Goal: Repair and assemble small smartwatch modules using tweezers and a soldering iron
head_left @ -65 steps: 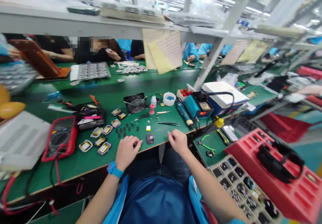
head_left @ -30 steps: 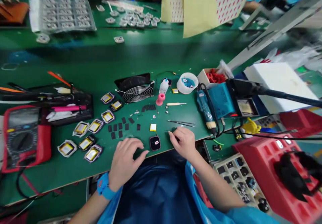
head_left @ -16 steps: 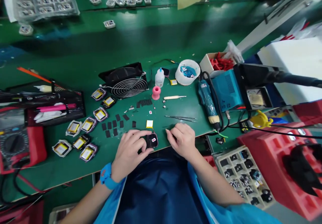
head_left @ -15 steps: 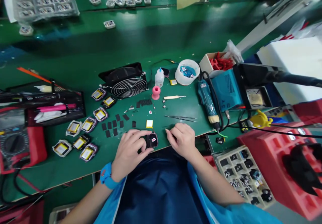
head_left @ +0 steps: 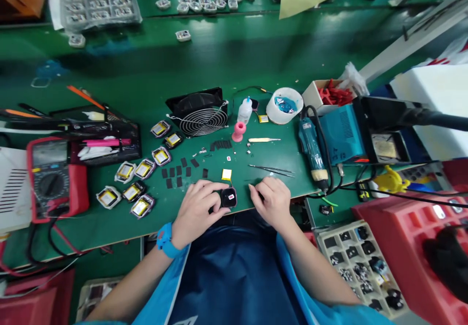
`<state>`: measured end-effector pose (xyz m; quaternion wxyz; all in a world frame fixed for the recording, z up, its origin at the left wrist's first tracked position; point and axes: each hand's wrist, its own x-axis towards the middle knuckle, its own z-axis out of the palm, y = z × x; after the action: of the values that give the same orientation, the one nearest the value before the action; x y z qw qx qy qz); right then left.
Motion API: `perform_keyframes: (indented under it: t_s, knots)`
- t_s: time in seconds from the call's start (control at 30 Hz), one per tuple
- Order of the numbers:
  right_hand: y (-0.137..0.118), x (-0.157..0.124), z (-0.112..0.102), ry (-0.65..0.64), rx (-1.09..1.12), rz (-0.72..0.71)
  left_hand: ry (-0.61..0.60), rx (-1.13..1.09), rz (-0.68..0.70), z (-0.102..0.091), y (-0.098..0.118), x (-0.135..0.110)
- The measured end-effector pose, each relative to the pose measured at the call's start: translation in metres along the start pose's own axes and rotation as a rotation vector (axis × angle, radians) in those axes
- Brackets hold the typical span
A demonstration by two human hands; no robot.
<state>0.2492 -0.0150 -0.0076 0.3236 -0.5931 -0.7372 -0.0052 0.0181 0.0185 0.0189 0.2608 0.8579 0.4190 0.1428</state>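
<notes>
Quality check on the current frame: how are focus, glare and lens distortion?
Head view: the left hand and right hand look fairly sharp; pale reflections show on the green work surface toward the top; the white post slants, probably partly wide-angle distortion; the red tray looks softer at the right edge; the mark on the square black watch case is too small to read.
</notes>
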Motion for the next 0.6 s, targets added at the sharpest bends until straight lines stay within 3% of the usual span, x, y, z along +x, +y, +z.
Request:
perform_keyframes:
  t_s: [0.17, 0.3, 0.6]
  knots:
    - [0.0, 0.0, 0.0, 0.002, 0.014, -0.005, -0.004, -0.063, -0.029, -0.001, -0.001, -0.001]
    - [-0.005, -0.002, -0.005, -0.07, 0.038, 0.034, 0.068, -0.146, -0.025, -0.001, -0.002, -0.003]
    - [-0.024, -0.008, -0.011, -0.186, 0.147, 0.018, 0.073, -0.025, -0.064, 0.003, 0.008, -0.002]
